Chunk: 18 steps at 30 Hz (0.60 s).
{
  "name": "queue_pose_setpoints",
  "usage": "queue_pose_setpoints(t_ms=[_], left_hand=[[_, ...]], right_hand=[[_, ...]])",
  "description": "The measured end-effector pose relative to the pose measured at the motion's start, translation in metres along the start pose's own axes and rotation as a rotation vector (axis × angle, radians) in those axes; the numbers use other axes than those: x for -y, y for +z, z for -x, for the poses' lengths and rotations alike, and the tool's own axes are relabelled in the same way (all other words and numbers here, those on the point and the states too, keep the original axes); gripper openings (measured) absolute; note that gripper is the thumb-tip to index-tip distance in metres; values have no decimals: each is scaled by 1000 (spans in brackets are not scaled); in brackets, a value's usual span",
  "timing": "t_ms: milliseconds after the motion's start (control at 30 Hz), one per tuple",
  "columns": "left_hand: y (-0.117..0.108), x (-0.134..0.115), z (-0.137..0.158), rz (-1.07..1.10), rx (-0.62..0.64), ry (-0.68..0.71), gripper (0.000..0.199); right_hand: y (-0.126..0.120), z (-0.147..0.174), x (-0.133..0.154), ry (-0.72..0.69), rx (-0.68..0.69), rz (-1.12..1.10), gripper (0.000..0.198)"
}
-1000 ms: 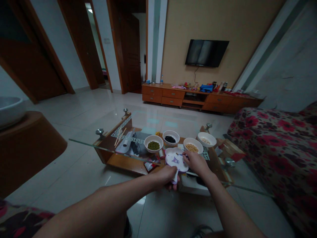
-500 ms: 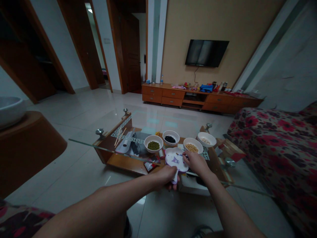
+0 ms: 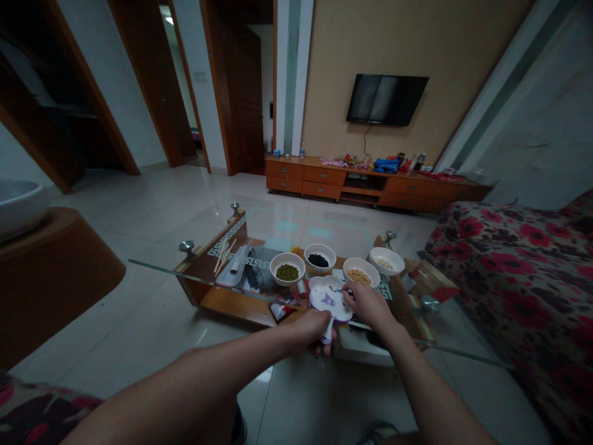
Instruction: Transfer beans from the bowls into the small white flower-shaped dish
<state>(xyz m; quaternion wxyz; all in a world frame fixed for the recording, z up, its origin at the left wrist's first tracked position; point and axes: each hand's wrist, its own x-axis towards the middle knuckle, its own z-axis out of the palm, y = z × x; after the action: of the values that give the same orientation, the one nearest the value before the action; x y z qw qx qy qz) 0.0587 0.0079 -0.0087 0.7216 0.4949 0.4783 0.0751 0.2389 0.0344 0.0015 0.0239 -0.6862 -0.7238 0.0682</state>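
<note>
My left hand [image 3: 319,330] is closed around the handle of a white and purple dish [image 3: 328,303] with a wavy rim and a cartoon figure printed inside. Pinched in my right hand [image 3: 368,303] is a slim spoon-like utensil [image 3: 337,289], its tip over the far part of the dish; its exact kind is too small to tell. Just beyond stands a white bowl of tan beans [image 3: 359,276]. Around it are a bowl of green beans [image 3: 287,272], a bowl of black beans [image 3: 319,259] and a bowl with some pale pieces [image 3: 385,262].
The bowls stand on a glass coffee table [image 3: 171,267] with metal studs. Chopsticks [image 3: 225,256] and a clear plastic roll [image 3: 237,262] lie to the left. A flowered sofa [image 3: 519,266] is at right; a wooden TV cabinet [image 3: 319,176] lines the far wall.
</note>
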Motion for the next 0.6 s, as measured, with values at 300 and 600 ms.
queue_pose_setpoints(t_ms=[300,600], left_hand=[[0,-1,4,19,-5,20,40],[0,0,2,18,-9,20,40]], right_hand=[[-1,1,0,23,4,5,28],[-3,2,1,36,-4,1,27]])
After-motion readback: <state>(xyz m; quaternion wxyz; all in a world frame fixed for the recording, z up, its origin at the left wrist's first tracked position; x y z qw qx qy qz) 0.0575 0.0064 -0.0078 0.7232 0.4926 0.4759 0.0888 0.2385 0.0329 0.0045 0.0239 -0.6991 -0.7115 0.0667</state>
